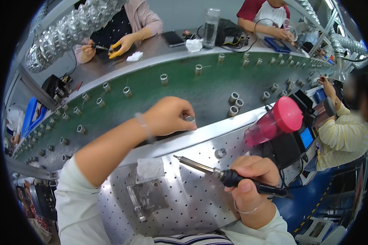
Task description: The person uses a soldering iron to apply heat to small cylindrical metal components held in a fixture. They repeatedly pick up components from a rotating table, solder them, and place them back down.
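Observation:
My right hand [253, 179] grips a soldering iron [200, 166] by its black handle, its metal tip pointing left above the perforated metal worktop [184, 204]. Stretched out over the green conveyor belt's near edge, my left hand [170, 116] is closed on a small metal cylinder [190, 119] between thumb and fingers. Another small metal cylinder [221, 153] stands on the worktop just beyond the iron. To the iron's left lie a white folded cloth [150, 168] and a flat metal fixture [148, 198].
Several metal cylinders stand along the green belt [143, 106]. A clear tumbler with a pink lid [287, 114] stands beside a black soldering station [292, 147] at right. Across the belt, a co-worker's hand [126, 44] holds yellow pliers. Another person [345, 126] works at far right.

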Demonstrator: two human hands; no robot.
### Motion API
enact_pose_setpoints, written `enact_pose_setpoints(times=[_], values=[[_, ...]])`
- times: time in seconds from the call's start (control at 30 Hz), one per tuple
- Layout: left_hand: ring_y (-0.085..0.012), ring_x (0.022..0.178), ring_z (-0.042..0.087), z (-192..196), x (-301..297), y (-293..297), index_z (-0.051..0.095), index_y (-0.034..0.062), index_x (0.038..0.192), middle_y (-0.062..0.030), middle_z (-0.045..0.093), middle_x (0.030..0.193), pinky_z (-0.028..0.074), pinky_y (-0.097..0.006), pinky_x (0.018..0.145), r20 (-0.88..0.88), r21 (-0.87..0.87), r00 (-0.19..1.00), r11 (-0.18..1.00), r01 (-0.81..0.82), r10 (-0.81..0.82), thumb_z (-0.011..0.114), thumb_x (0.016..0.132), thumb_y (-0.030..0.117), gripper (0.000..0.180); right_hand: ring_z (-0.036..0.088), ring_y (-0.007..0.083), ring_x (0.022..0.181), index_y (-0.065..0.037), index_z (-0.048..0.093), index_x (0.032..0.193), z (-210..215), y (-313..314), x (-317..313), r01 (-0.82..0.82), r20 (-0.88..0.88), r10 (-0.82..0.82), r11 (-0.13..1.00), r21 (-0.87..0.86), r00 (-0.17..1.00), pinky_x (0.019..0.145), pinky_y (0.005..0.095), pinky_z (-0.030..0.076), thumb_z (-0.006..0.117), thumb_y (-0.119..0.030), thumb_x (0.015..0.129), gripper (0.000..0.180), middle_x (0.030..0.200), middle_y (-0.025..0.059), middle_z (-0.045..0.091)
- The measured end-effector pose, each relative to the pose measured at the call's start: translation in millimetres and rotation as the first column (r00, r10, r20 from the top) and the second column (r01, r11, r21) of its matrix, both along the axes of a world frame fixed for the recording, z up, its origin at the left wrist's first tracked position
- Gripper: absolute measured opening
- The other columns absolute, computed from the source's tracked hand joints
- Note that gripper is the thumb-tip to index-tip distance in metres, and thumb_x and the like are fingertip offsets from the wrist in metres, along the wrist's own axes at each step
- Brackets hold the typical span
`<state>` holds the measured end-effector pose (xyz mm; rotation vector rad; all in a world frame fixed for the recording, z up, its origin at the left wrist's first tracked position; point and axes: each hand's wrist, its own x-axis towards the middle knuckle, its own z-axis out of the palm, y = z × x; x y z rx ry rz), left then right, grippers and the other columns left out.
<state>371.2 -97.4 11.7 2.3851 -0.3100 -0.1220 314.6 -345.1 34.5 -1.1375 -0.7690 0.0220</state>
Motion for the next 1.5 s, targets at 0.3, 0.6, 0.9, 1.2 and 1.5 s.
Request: enact_pose_setpoints(times=[0.3,0.6,0.9,1.2,1.5], values=[[-0.012,0.077,0.059,32.6,-187.3,84.4,0.066,-0.0062,0.097,-0.0076,0.064,0.089,0.046,-0.021,0.064,-0.621,-0.613,0.784,0.617,-0.494,0.011,0.079,0.069,0.006,0.033,0.056,0.0141,0.054,0.0,0.054,0.088,-0.7,31.1,-21.8,-0.042,-0.061,0.04,0.998,-0.042,0.997,0.05,0.0236,0.046,0.07,-0.015,0.082,0.023,0.067,0.0094,0.057],[-0.0108,0.086,0.056,-11.8,-190.4,55.6,0.061,-0.0041,0.11,-0.0066,0.06,0.097,0.045,-0.018,0.067,-0.513,-0.818,0.802,0.456,-0.35,-0.307,0.082,0.068,0.012,0.05,0.057,0.0125,0.055,0.002,0.057,0.089,-19.5,39.4,-26.6,-0.23,-0.221,0.198,0.964,-0.133,0.955,0.05,0.021,0.046,0.072,-0.012,0.079,0.023,0.072,0.0102,0.058],[-0.016,0.097,0.057,-5.2,-222.3,34.9,0.056,-0.0021,0.121,-0.0116,0.059,0.111,0.047,-0.024,0.079,-0.534,-0.839,0.84,0.184,-0.511,-0.101,0.079,0.067,0.002,0.059,0.057,0.0171,0.048,0.006,0.058,0.085,-28.5,43.5,-21.2,-0.489,-0.279,0.469,0.872,-0.006,0.838,0.045,0.0247,0.045,0.073,-0.004,0.073,0.021,0.066,0.0131,0.061],[-0.0228,0.103,0.058,-7.4,-224.9,29.0,0.07,0.002,0.083,-0.0191,0.059,0.109,0.045,-0.032,0.092,-0.381,-0.894,0.922,0.226,-0.386,0.069,0.074,0.065,-0.011,0.023,0.055,0.0176,0.047,0.006,0.059,0.085,-37.0,44.2,-15.8,-0.519,-0.167,0.503,0.852,-0.071,0.848,0.044,0.0263,0.043,0.076,-0.003,0.07,0.025,0.063,0.0123,0.06],[-0.0258,0.105,0.057,-8.9,-224.1,27.4,0.07,0.003,0.078,-0.0205,0.058,0.11,0.042,-0.036,0.098,-0.336,-0.9,0.939,0.268,-0.343,0.073,0.075,0.065,-0.009,0.018,0.055,0.0186,0.047,0.005,0.06,0.084,-37.4,46.4,-14.3,-0.499,-0.104,0.491,0.863,-0.076,0.865,0.045,0.0267,0.043,0.078,-0.006,0.069,0.026,0.064,0.0121,0.06]])
